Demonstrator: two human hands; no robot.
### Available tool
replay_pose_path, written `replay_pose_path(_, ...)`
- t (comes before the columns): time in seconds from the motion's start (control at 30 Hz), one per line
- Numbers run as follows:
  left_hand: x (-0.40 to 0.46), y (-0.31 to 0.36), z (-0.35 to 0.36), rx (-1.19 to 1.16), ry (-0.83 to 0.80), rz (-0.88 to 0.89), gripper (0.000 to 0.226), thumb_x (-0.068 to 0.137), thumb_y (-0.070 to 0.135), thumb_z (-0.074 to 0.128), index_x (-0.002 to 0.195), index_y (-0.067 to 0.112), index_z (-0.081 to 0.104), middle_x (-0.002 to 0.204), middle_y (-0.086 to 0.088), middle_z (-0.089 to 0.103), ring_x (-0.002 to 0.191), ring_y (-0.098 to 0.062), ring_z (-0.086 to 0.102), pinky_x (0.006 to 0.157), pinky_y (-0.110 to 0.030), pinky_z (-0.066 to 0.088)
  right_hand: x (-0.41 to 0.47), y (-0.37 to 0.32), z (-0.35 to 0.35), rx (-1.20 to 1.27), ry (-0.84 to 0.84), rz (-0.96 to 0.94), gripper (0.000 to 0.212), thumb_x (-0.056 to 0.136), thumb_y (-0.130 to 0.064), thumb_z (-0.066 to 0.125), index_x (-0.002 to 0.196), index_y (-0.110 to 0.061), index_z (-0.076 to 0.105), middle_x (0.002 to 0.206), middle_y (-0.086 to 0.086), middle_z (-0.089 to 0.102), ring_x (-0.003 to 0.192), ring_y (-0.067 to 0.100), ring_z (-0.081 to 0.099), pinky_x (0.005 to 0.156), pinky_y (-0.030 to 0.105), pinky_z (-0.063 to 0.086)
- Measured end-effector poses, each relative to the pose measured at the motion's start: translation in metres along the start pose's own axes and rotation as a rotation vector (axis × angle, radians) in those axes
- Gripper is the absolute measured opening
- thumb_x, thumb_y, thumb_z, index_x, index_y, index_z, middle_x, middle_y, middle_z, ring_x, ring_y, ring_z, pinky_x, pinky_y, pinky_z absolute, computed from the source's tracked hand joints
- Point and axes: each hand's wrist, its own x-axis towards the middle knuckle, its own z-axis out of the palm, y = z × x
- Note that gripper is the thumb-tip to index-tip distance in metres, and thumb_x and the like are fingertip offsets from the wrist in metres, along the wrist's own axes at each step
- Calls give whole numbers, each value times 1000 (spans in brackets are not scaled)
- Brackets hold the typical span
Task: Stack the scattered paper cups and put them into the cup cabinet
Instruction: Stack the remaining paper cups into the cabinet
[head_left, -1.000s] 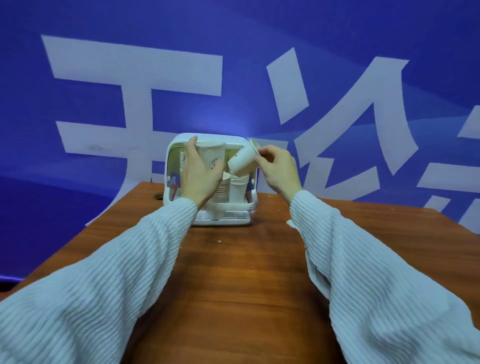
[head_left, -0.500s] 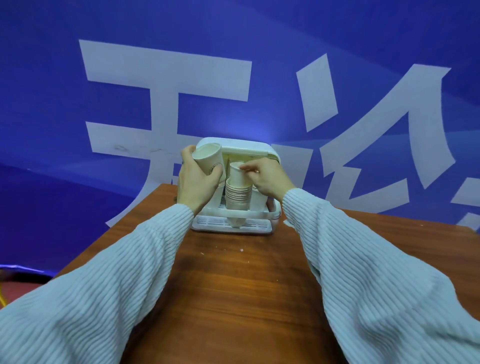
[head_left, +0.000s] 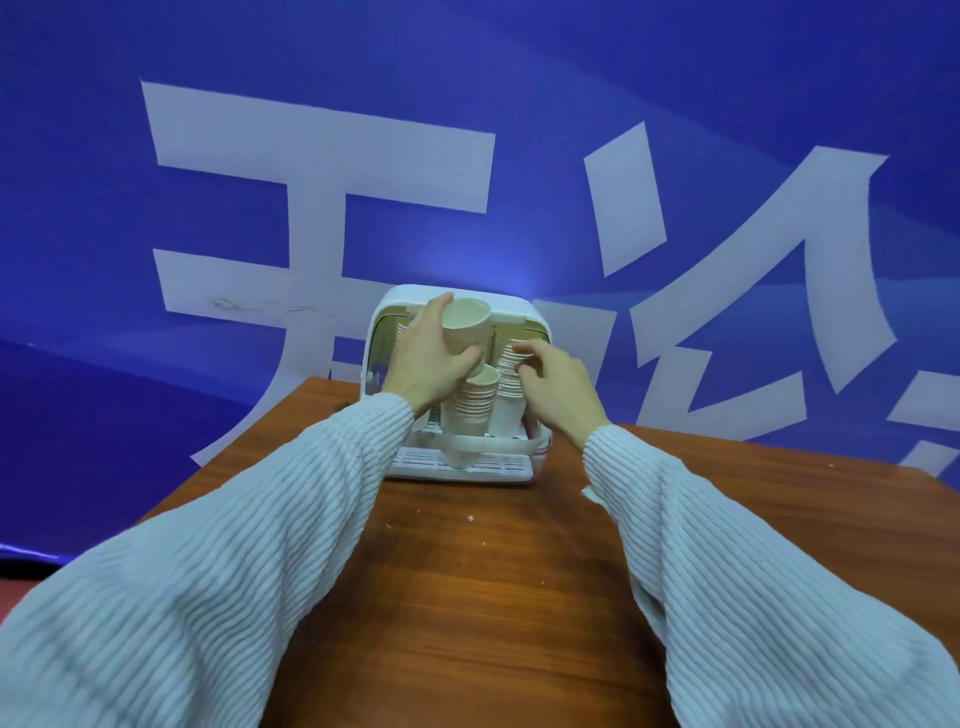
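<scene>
Left grip (head_left: 423, 361) clasps a smooth tapered paper cup (head_left: 465, 327); right grip (head_left: 558, 387), loosely curled and released, touches ribbed stacked cups (head_left: 508, 387) in the glossy plastic cabinet (head_left: 535, 319)

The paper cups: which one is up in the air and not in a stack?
The single cup gripped by the left hand. It's held above the stacks in the cup cabinet, its opening showing.

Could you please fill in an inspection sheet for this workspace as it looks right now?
Surface: wooden table, a few small crumbs.
Job's things: white cup cabinet open at the table's far edge; two cup stacks inside.
Clutter: nothing seen.
Hands: left hand grips a single paper cup; right hand, fingers curled, touches the taller stack.
Cables: nothing seen.
Surroundings: blue banner with white lettering.
</scene>
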Motion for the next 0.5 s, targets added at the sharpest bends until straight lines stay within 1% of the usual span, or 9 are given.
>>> replay_pose_path(0.1,2,2,8,55,-28,34,78,87,33,75,154,16,37,152,-5,49,138,-25,46,112,-39,38,-3,11,-6,-16,5,11,34,98,-23,51,128,-26,67,122,-5,73,113,18,65,97,38,52)
replay_pose_path(0.23,3,3,12,95,-43,49,78,87,34,76,153,16,40,152,-5,50,135,-25,49,109,-40,43,-6,19,-7,-1,28,11,30,98,-26,54,125,-27,67,118,-8,73,109,15,65,95,38,54)
replay_pose_path(0.3,3,-3,15,137,-149,11,80,83,38,79,151,17,42,149,-6,53,130,-25,54,107,-41,46,-7,20,-6,17,45,15,29,99,-26,54,125,-28,67,116,-8,73,104,13,66,94,39,55)
replay_pose_path(0.37,1,-12,18,212,-264,12,83,80,49,78,150,18,45,149,-7,53,133,-26,53,109,-42,45,-8,20,-4,26,50,19,29,99,-26,54,125,-28,67,113,-9,73,100,13,66,92,38,55)
replay_pose_path(0.4,-1,-18,20,296,-294,35,85,79,58,73,149,18,47,153,-7,49,138,-27,47,112,-44,42,-8,20,-3,27,49,21,29,99,-26,53,125,-28,67,112,-9,72,100,13,65,91,38,55)
replay_pose_path(0.43,-4,-22,22,400,-312,59,87,79,67,65,149,19,47,159,-6,41,145,-27,38,115,-48,38,-9,19,-1,26,47,19,29,99,-25,53,125,-28,67,112,-9,72,101,13,65,90,38,55)
replay_pose_path(0.5,-12,-30,27,547,-335,63,94,80,75,56,154,19,40,168,-1,23,153,-25,18,120,-55,27,-11,20,3,29,45,16,30,99,-26,53,125,-28,66,113,-8,72,102,13,65,90,39,55)
